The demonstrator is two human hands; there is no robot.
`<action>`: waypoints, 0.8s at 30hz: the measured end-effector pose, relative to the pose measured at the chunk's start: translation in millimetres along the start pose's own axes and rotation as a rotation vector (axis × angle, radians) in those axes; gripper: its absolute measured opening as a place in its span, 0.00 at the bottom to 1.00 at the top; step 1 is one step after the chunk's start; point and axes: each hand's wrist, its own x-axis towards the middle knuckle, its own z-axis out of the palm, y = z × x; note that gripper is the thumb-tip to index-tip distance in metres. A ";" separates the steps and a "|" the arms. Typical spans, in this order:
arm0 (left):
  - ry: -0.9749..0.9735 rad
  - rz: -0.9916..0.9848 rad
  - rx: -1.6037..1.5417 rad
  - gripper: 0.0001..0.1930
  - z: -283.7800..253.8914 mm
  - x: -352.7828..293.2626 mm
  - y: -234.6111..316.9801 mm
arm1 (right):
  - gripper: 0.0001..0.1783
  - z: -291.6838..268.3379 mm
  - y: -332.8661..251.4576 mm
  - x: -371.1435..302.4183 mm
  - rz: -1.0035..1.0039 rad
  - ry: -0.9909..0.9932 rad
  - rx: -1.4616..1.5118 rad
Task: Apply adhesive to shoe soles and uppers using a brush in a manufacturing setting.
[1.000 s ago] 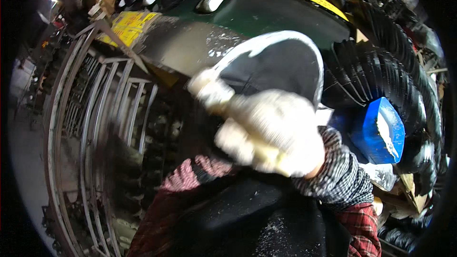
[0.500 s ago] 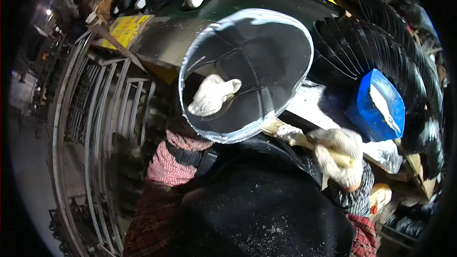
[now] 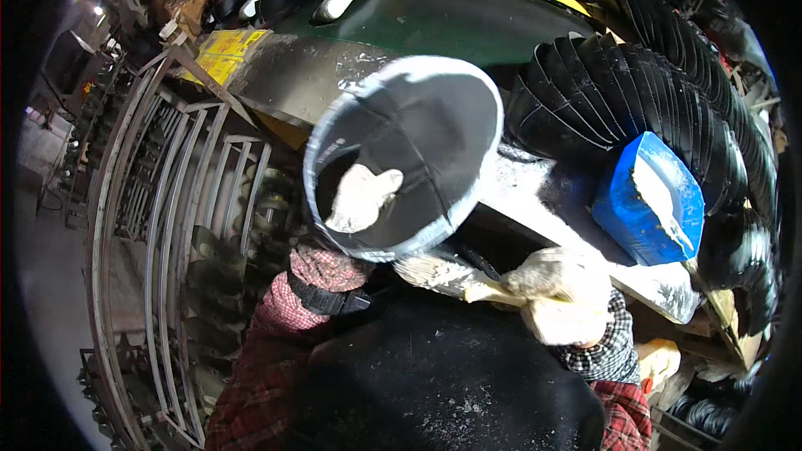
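right gloved hand point(image 3: 568, 294) wrapped firmly around a brush point(image 3: 489, 291), bristles point(image 3: 428, 274) near the lower rim of a white-edged black piece point(image 3: 426, 138), left gloved hand point(image 3: 359, 199) inside its opening, left grip unclear, blue container point(image 3: 616, 215) beyond right hand, white substance point(image 3: 653, 190) inside

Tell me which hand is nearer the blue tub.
Right. The right hand, gripping a brush, is below and left of the blue tub; the left hand is farther left, within the black piece's white rim.
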 end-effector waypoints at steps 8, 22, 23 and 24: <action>0.133 -0.044 0.082 0.19 12.1 3.2 -17.1 | 0.11 -26.2 35.7 77.9 0.134 0.540 -0.409; 0.236 0.497 1.150 0.17 -53.7 204.3 52.6 | 0.09 -27.5 55.3 -14.3 0.681 0.567 -0.159; 0.249 0.535 1.288 0.18 -60.7 219.0 54.8 | 0.09 -24.5 52.3 -8.2 0.677 0.554 -0.154; 0.255 0.577 1.355 0.18 -63.7 230.8 53.7 | 0.11 -20.1 57.7 -9.9 0.568 0.532 -0.276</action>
